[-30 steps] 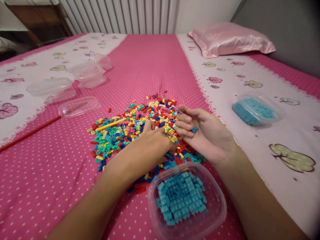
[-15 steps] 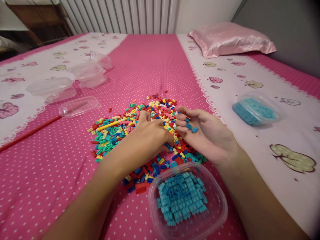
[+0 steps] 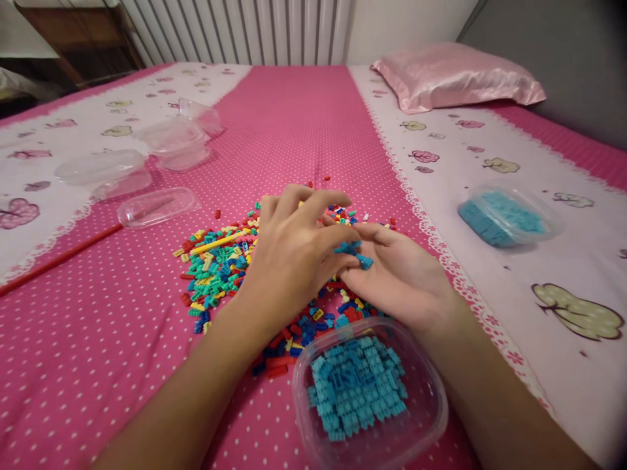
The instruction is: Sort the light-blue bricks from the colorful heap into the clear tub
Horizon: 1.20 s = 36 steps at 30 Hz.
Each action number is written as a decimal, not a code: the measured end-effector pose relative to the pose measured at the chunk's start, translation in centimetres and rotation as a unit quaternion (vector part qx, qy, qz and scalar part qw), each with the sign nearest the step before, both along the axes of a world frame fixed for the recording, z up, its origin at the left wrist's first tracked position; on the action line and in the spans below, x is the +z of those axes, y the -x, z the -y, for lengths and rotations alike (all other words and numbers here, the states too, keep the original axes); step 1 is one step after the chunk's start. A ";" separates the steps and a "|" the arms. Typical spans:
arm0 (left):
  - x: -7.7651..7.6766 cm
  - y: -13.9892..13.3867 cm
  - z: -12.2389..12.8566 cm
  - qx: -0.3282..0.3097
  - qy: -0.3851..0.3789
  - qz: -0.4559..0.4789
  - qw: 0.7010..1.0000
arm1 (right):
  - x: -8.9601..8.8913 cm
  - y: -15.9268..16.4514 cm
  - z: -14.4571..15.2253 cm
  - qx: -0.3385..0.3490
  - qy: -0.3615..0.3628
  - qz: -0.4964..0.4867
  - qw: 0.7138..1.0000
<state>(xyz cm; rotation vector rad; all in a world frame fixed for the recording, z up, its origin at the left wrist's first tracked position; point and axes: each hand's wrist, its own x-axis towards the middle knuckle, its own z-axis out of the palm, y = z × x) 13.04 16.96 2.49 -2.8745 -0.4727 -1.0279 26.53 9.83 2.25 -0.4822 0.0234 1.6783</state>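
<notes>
Your left hand (image 3: 294, 251) reaches across the heap of small coloured bricks (image 3: 220, 267) on the bed, fingers spread and curved, with the thumb and forefinger tips meeting the palm of your right hand (image 3: 399, 277). Between those tips sit a few light-blue bricks (image 3: 353, 253); the left grip is pinched together on one or two of them, though exactly how many you cannot tell from here. Your right hand lies palm-up, cupped and loosely apart, carrying the same light-blue bricks on its fingers rather than clamping them.

The heap spreads over the pink dotted bedspread (image 3: 98, 339) under and behind both hands, a mix of red, yellow, green, dark blue and turquoise pieces, with one long yellow piece (image 3: 215, 243) lying on its left part.

Just in front of your right wrist stands a clear plastic tub (image 3: 431, 398), uncovered, its bottom covered with light-blue bricks only. Well off to the right, on the white flowered strip of the bedspread, a second clear tub (image 3: 504, 215) holds more light-blue bricks, with a lid on it.

To the far left lie several clear empty containers and lids (image 3: 142, 150), one oblong lid (image 3: 157, 207) nearest the heap. A pink satin pillow (image 3: 455, 75) rests at the head of the bed.
</notes>
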 end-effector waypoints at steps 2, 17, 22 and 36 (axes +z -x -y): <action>0.3 0.3 -0.1 0.016 0.015 0.000 1.000 | 0.1 0.0 0.0 -0.003 0.004 0.012 1.000; 0.9 0.4 0.4 0.016 0.116 -0.021 0.993 | 0.0 0.0 -0.1 0.017 -0.012 0.069 0.997; 1.4 0.6 0.2 -0.029 0.145 -0.027 0.989 | 0.2 -1.1 0.3 -0.011 -0.009 0.088 0.996; 1.6 3.0 -1.7 -0.180 0.265 -0.352 0.879 | 0.9 -2.3 0.2 -0.138 0.084 0.087 0.983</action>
